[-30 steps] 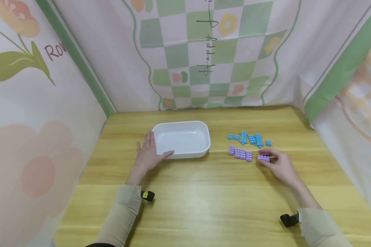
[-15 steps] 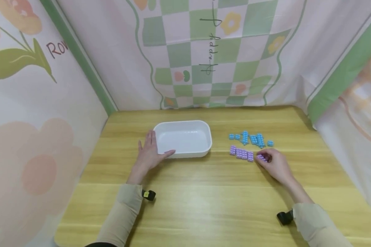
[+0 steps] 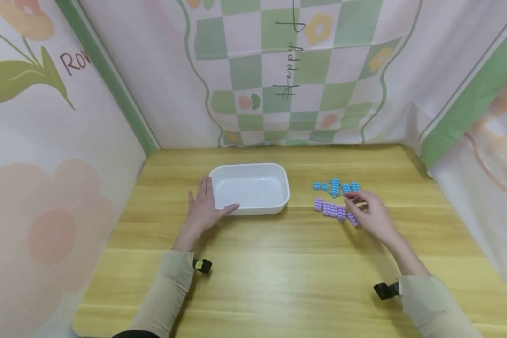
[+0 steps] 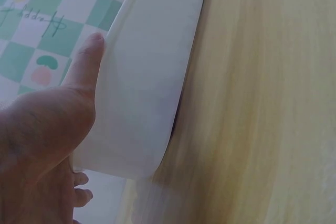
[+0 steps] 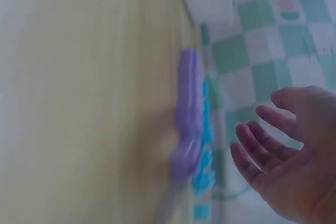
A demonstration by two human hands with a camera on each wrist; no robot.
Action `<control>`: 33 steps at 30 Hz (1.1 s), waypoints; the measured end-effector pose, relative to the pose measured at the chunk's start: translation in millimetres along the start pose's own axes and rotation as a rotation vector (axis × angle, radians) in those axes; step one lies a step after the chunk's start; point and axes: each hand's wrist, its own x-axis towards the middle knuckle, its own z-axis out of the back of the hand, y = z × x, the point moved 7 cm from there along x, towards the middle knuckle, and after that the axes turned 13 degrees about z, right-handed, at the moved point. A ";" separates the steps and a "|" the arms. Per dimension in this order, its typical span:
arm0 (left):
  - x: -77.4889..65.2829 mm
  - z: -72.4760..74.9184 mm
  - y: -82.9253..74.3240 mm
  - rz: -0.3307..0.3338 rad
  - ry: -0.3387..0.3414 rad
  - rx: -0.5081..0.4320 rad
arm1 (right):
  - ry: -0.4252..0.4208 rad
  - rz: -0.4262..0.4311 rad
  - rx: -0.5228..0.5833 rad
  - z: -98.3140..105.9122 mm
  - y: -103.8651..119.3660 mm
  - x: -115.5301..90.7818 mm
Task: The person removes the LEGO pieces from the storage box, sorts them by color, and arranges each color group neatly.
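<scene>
My left hand [image 3: 200, 211] lies spread at the left end of a white rectangular plastic tub [image 3: 259, 211], its straight fingers along the end and its thumb on the near rim. In the left wrist view the thumb [image 4: 86, 66] runs along the tub's edge. My right hand [image 3: 375, 217] hovers over the right end of the building bricks, holding nothing; the right wrist view shows its fingers [image 5: 262, 148] loosely bent and apart. Below it lies a purple building brick [image 3: 352, 219], set at a slant beside a row of purple bricks [image 3: 330, 210].
Behind the purple row lie several blue building bricks [image 3: 335, 188], the right-hand ones partly hidden by my right hand. The wooden table [image 3: 253, 272] meets patterned curtains [image 3: 274, 108] at the back and sides. Each wrist carries a small black camera [image 3: 203, 266].
My right hand slid the slanted purple brick left toward the row, let go of it and rose slightly away toward the blue bricks. My left hand has stayed on the tub.
</scene>
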 end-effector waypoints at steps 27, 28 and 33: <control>8.9 4.2 6.0 0.006 -0.027 0.020 | 0.648 0.306 0.284 -219.8 121.2 151.7; 9.0 4.2 6.5 0.008 -0.027 0.024 | 0.683 0.299 0.287 -225.6 122.0 153.6; 9.7 0.4 9.0 0.013 -0.017 0.012 | 0.842 0.291 0.310 -254.7 127.0 157.0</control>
